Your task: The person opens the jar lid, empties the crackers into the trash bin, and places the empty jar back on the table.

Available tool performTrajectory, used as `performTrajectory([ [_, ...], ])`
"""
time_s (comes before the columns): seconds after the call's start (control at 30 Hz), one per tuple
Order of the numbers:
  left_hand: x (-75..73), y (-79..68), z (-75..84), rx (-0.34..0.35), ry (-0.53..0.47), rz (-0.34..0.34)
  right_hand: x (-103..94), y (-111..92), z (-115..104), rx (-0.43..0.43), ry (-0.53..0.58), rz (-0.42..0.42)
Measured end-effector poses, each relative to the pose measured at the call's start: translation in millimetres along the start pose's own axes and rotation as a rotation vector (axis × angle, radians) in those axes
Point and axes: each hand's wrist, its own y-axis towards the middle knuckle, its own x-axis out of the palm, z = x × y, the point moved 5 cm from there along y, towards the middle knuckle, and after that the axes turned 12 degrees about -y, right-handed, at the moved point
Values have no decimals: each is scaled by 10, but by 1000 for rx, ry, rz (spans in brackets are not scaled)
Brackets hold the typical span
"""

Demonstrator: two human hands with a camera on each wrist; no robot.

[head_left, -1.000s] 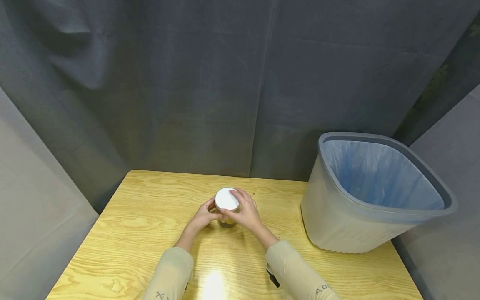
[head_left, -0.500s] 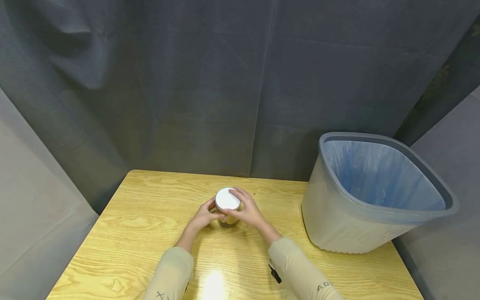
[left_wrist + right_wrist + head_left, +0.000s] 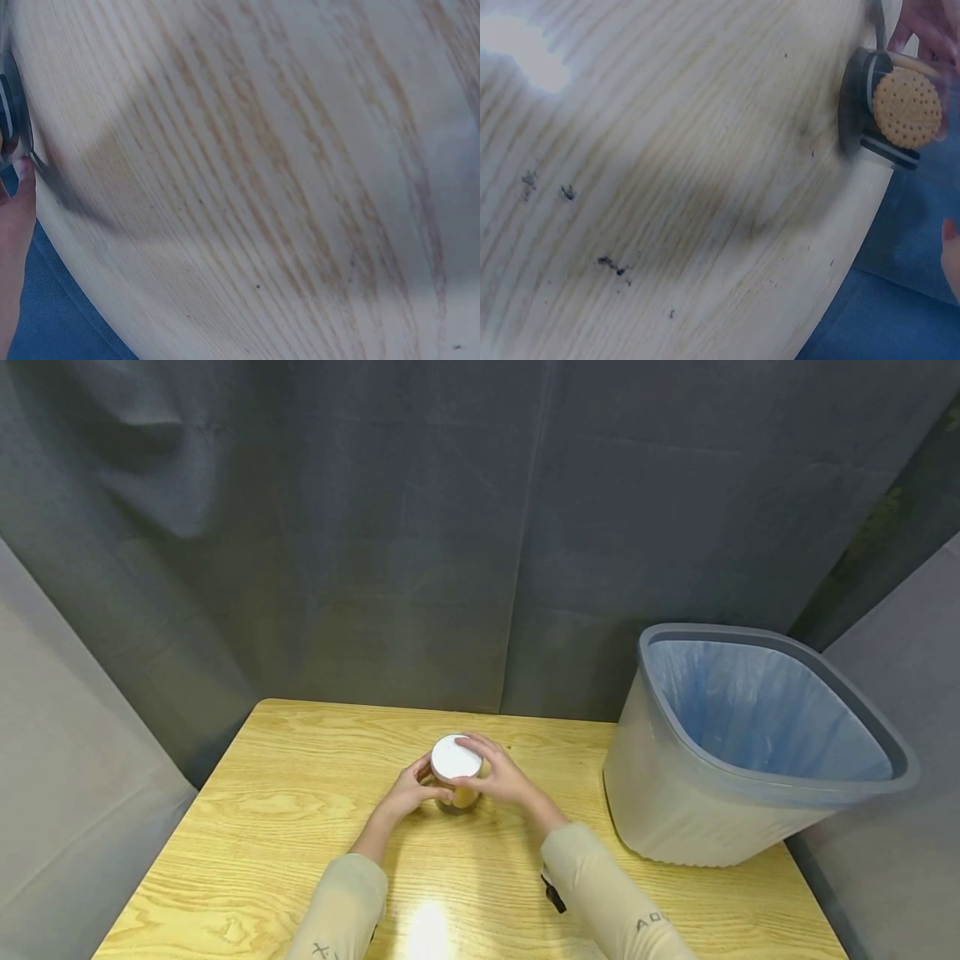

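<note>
A clear jar [image 3: 461, 803] with a white lid [image 3: 453, 757] stands upright on the wooden table, between both hands. My left hand [image 3: 405, 794] holds the jar's side, thumb in front and fingers behind. At the lid's right edge, my right hand [image 3: 506, 778] grips the rim, its thumb on the near side and its fingertips over the top. Through the clear wall in the right wrist view show a round tan biscuit [image 3: 907, 109] and dark sandwich cookies [image 3: 889, 151]. In the left wrist view only a sliver of the jar [image 3: 15, 112] and part of a hand appear.
To the right stands a large bin [image 3: 690, 810] with a grey rim and a blue liner [image 3: 750, 710]. Dark crumbs [image 3: 613, 265] lie on the table [image 3: 262, 827]. A dark curtain [image 3: 390, 543] hangs behind the table's far edge.
My right hand and forearm have shifted slightly to the right, the wrist turning while the fingers stay on the lid. The left hand and the jar have hardly moved.
</note>
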Motion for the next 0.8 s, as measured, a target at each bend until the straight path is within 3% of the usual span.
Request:
performTrajectory([
  [0.2,-25,37,-65,19,17,16,-23,29,15,-4,0,-77],
  [0.47,32,-44,73,5,23,-15,-78,60,-7,-38,20,-159],
  [0.8,16,-22,34,6,16,-14,-127,102,-53,-84,-14,-245],
])
